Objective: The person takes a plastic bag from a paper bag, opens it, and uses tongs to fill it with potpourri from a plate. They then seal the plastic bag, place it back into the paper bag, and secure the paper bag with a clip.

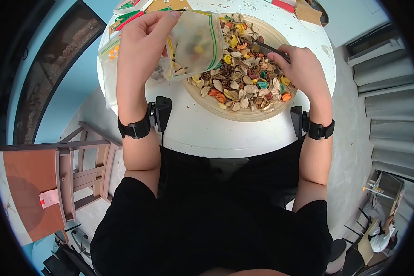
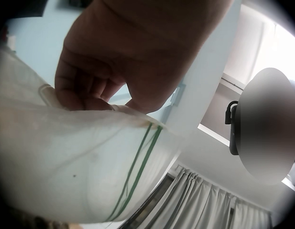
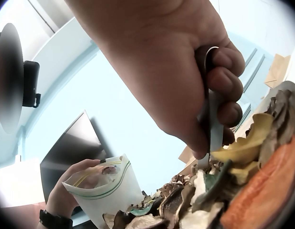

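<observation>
My left hand point(image 1: 140, 50) pinches the top edge of a translucent zip bag point(image 1: 195, 43) with a green seal line. The bag hangs tilted over the left side of a wide shallow bowl point(image 1: 244, 117), its mouth gaping in the right wrist view, with a few small pieces inside. Dried petals, pods and small cones point(image 1: 244, 87) in tan, orange, yellow and green fill the bowl. Metal tongs point(image 3: 215, 117) are in my right hand point(image 1: 307, 69), fingers curled round them. Their tips reach down among the dried pieces on the bowl's right side.
A second zip bag point(image 1: 106, 76) with orange bits lies at the white table's point(image 1: 202, 138) left edge. Red and green packaging point(image 1: 129, 19) is at the back left, a cardboard box point(image 1: 308, 13) at the back right. A wooden chair point(image 1: 94, 175) stands left; another person point(image 1: 384, 234) sits far right.
</observation>
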